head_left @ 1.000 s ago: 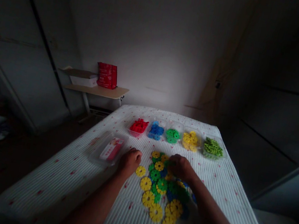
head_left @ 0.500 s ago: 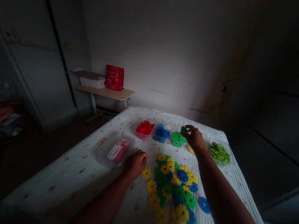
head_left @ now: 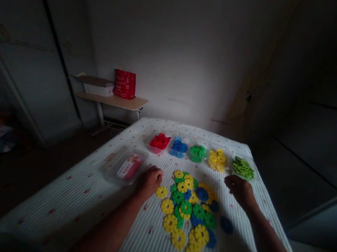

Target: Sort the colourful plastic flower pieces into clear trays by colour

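My left hand (head_left: pixel 150 179) rests on the cloth with its fingers curled in and no object showing in them. It lies between a clear plastic lid with a pink and white label (head_left: pixel 129 166) and a single yellow notched disc (head_left: pixel 161 192). My right hand (head_left: pixel 240 190) hovers at the right of a loose pile of flat notched plastic discs, with loosely bent fingers slightly apart and nothing visible between them. The pile mixes yellow discs (head_left: pixel 178 239), green discs (head_left: pixel 198 211) and blue discs (head_left: pixel 202 193). A lone blue disc (head_left: pixel 226 225) sits at the pile's right side.
Across the far side stand clear boxes of red pieces (head_left: pixel 159 142), blue pieces (head_left: pixel 179 147), green pieces (head_left: pixel 197 152), yellow pieces (head_left: pixel 217 159) and light green pieces (head_left: pixel 243 168). Behind, a small table (head_left: pixel 114 100) carries a red bag (head_left: pixel 124 84) and a white box (head_left: pixel 98 88).
My right hand has let go of a dark green disc above the green box and moved back and right toward the pile. My left hand keeps its place on the cloth.
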Motion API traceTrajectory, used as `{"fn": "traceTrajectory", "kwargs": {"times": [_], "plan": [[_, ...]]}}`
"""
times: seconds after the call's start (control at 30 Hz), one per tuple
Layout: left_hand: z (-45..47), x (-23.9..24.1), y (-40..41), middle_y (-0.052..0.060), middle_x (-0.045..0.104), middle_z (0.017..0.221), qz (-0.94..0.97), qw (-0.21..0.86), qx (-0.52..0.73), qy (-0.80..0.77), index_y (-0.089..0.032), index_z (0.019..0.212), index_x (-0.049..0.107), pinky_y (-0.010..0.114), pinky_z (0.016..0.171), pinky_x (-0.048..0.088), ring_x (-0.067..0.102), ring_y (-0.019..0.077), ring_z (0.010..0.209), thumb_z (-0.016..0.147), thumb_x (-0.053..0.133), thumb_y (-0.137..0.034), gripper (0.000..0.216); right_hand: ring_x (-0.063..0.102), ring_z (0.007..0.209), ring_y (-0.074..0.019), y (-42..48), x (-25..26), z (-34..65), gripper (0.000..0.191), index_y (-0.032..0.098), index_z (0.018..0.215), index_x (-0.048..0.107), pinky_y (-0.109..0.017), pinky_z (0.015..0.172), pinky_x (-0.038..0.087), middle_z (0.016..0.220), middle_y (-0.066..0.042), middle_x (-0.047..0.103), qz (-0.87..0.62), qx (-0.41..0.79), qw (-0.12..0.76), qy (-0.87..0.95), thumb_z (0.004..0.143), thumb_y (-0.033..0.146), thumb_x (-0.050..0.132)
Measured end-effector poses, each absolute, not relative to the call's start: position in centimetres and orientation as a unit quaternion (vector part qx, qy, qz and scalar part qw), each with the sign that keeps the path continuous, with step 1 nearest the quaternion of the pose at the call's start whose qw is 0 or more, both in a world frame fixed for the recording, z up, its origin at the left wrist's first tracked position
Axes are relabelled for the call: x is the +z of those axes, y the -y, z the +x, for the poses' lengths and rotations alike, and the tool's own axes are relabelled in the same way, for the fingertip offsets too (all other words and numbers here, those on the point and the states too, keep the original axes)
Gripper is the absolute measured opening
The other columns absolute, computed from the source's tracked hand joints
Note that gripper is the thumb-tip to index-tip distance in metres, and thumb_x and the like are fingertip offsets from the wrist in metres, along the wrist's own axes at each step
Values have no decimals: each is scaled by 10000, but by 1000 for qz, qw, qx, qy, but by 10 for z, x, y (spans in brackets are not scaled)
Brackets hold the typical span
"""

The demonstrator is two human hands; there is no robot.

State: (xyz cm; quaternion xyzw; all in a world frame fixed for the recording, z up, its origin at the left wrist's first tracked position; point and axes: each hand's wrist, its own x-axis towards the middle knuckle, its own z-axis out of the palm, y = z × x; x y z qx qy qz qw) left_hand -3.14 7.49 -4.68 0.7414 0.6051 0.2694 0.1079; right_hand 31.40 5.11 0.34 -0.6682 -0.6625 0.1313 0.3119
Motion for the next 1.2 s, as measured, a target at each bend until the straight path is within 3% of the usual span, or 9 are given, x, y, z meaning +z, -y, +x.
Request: {"fn": "traceTrajectory", "kwargs": {"times": [0.13,0.27,0.43,0.57,0.73,0.9,1.03,1.2], "plan": [[-33,-49,-77,24,622,826,739,113,296,-595,-184,775,644,230,736,415,578,128,796,777,480,-123,175,615,524,-158,-33,-17,334,265,187,747,645,-247,545,449,653,-35,672,-713,118,284,630,749,355,441],[-38,-44,-76,20,614,792,763,160,302,-549,-169,761,652,225,745,429,576,124,785,734,509,-109,157,645,694,-185,-33,-29,337,265,200,819,664,-243,598,441,762,-53,702,-745,81,262,608,763,324,437],[-48,-30,-69,21,600,839,790,259,258,-492,-155,838,674,217,703,445,567,128,767,679,606,-179,175,623,633,-167,-33,-29,332,284,211,854,678,-235,572,417,730,-50,700,-748,79,228,618,800,322,422],[-52,-24,-63,15,573,879,809,279,208,-474,-164,913,668,210,671,433,546,128,765,621,639,-172,293,630,708,-172,-31,-28,329,281,201,890,680,-231,596,411,851,-68,709,-752,55,219,619,809,304,431],[-50,-21,-59,-10,554,789,818,281,175,-469,-168,766,606,209,622,382,519,127,736,591,565,-118,187,630,729,-175,-32,-30,326,282,204,908,684,-225,575,388,872,-67,710,-772,33,200,603,826,306,434],[-51,-19,-59,-42,498,639,748,455,219,-432,-154,729,528,201,544,329,466,100,610,603,560,-178,133,628,727,-171,-32,-29,324,268,205,911,693,-223,579,387,886,-66,709,-769,22,202,606,822,290,455],[-53,-16,-58,-44,515,602,672,609,216,-361,-143,799,542,193,483,306,415,65,492,599,655,-310,284,628,735,-180,-31,-27,324,260,207,914,700,-228,577,391,880,-68,711,-765,22,207,609,811,279,472],[-41,-20,-53,-38,527,643,673,624,154,-366,-129,822,609,187,496,363,464,75,555,527,674,-246,324,633,767,-184,-30,-27,325,273,195,938,688,-231,608,403,906,-77,707,-764,24,199,613,826,276,452]]}}
